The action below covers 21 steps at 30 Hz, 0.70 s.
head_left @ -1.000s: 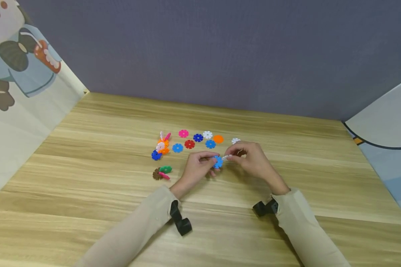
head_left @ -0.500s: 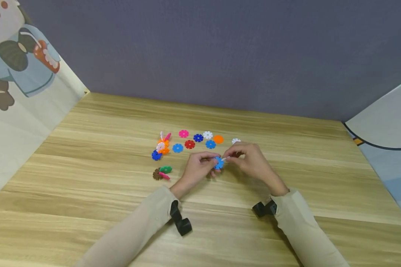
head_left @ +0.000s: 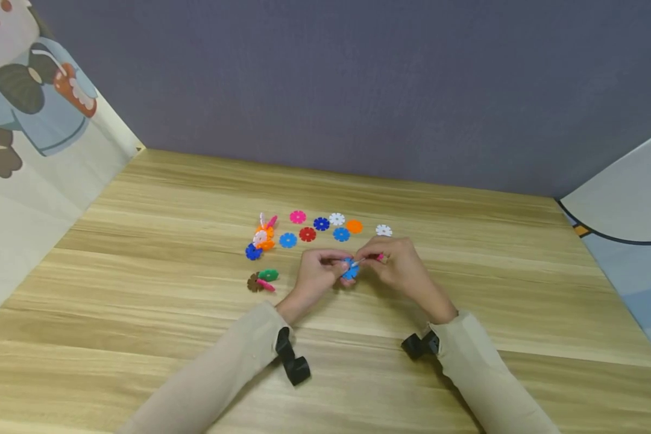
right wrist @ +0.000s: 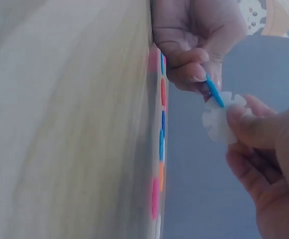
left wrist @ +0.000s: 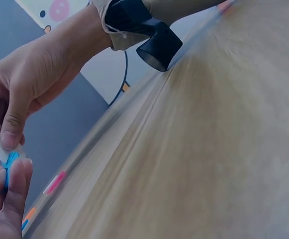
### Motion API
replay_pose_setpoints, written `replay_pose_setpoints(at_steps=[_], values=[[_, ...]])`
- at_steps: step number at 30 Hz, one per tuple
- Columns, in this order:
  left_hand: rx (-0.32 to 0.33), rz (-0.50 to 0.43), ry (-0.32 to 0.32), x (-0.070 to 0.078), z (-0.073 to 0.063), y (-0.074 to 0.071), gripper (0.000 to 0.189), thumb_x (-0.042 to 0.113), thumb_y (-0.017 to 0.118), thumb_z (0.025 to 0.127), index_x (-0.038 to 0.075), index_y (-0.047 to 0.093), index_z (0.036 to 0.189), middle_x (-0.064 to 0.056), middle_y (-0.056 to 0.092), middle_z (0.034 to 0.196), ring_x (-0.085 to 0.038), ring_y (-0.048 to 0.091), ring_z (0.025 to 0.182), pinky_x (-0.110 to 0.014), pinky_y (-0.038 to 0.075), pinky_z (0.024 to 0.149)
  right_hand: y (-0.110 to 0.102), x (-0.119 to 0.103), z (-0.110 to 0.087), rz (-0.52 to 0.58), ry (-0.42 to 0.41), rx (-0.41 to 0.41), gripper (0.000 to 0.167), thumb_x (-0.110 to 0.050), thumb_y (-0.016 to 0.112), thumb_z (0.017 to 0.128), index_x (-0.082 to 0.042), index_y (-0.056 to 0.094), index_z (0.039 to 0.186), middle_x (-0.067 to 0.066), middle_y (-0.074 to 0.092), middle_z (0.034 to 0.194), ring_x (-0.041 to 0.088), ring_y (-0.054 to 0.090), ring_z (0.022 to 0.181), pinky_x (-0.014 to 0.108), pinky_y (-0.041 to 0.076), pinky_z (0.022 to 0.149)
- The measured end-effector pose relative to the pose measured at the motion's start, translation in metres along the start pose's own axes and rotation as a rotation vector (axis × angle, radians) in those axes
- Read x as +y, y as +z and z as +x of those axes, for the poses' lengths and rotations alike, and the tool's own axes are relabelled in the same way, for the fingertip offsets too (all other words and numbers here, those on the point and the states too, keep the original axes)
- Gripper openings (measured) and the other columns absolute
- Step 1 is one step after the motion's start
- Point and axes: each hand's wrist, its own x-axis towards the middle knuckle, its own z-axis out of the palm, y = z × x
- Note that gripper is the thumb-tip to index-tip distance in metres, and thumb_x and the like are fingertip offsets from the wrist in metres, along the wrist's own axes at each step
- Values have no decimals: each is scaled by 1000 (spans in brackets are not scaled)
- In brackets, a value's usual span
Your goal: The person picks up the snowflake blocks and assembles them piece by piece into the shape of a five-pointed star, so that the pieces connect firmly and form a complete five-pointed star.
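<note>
My left hand (head_left: 317, 274) pinches a light blue notched disc (head_left: 351, 269), a snowflake-type building disc, between thumb and fingers. From the other side my right hand (head_left: 401, 265) pinches a white notched disc (right wrist: 215, 122) by its edge. In the right wrist view the blue disc meets the white disc's rim at a crosswise angle, right at a notch. Fingers cover part of both discs. The left wrist view shows the white disc (left wrist: 3, 149) just above the blue one (left wrist: 9, 163). Past my right fingers, a bit of a pink piece (head_left: 380, 257) shows.
Loose discs lie beyond my hands, among them a pink disc (head_left: 298, 217), a red disc (head_left: 307, 234) and an orange disc (head_left: 354, 226). A white disc (head_left: 384, 230) lies farther right. Left stand a joined orange, pink and blue cluster (head_left: 264, 235) and a smaller brown-green-pink one (head_left: 255, 282).
My right hand has shifted left, bringing the white disc from the blue disc's edge to overlapping it. The pink piece and the whole far-right white disc have come into sight.
</note>
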Motion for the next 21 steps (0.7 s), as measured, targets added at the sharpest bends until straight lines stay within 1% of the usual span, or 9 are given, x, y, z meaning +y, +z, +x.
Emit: replay_pose_setpoints(at_steps=[2, 6, 9, 11, 16, 18, 21], values=[[14, 5, -2, 0, -1, 0, 19, -12, 62, 81, -12, 68, 100, -26, 68, 88, -5, 57, 59, -16, 51, 55, 1, -1, 0, 3, -2, -6, 17, 13, 74, 70, -1, 73, 79, 9, 73, 79, 19, 66, 69, 23, 55, 63], [-3, -68, -18, -1, -3, 2, 21, -12, 61, 83, -12, 66, 103, -27, 67, 90, -6, 59, 58, -16, 52, 55, 0, 1, -2, 25, 16, -3, 16, 11, 75, 71, -3, 74, 79, 8, 72, 78, 17, 65, 69, 22, 54, 62], [-28, -149, -5, -2, -3, 3, 24, -10, 59, 86, -14, 62, 109, -27, 66, 89, -7, 60, 56, -18, 53, 55, -3, 3, -2, 17, 15, 10, 16, 9, 76, 71, -4, 74, 80, 7, 71, 77, 15, 64, 68, 22, 53, 63], [-39, -181, 13, -1, -3, 4, 25, -8, 58, 87, -14, 59, 111, -25, 65, 88, -6, 61, 58, -18, 53, 57, -6, 2, -2, -1, 16, 28, 15, 9, 76, 72, -4, 74, 81, 7, 70, 77, 15, 63, 68, 23, 53, 63], [-72, -212, 30, 0, -1, 4, 25, -6, 57, 88, -15, 57, 112, -22, 68, 88, -6, 63, 61, -18, 54, 58, -10, 2, -2, -40, 43, 72, 16, 9, 76, 71, -4, 74, 81, 6, 69, 77, 15, 62, 68, 24, 54, 62], [-62, -215, 28, -1, -1, 4, 25, -6, 57, 89, -15, 57, 112, -21, 69, 86, -6, 63, 61, -18, 54, 58, -10, 3, -1, -37, 43, 73, 16, 8, 76, 71, -4, 73, 80, 6, 69, 78, 15, 62, 69, 24, 54, 63], [-19, -230, 23, -2, 0, 3, 24, -7, 56, 89, -14, 58, 112, -14, 68, 80, -6, 63, 60, -18, 53, 58, -10, 4, 1, -41, 34, 60, 15, 8, 76, 72, -3, 73, 81, 6, 69, 78, 15, 63, 70, 24, 55, 66]])
